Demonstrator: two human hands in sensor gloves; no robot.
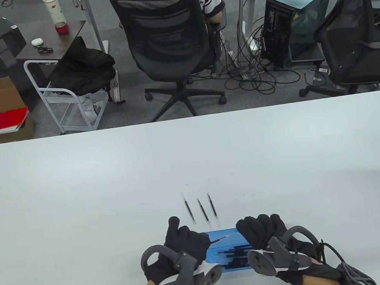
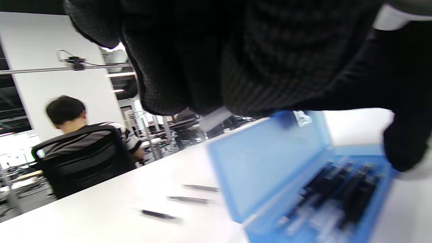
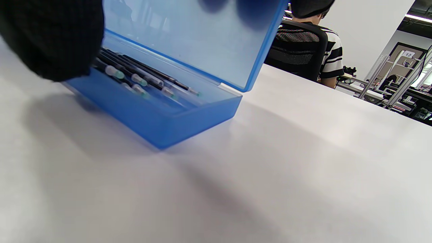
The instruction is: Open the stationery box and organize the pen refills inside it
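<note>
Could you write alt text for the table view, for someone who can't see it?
Two gloved hands work at an open blue stationery box holding pen refills; the left hand pinches one refill. Three more refills lie on the white table.

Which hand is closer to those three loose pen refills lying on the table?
Left. The left hand sits just below the three loose refills, thumb reaching toward them; the right hand is off to their right, at the blue box.

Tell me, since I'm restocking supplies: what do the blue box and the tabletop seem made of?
The blue box looks like translucent, smooth plastic: the refills show through its walls and lid. The tabletop looks like matte white laminate, with only soft shadows and no gloss, though its core cannot be told.
</note>
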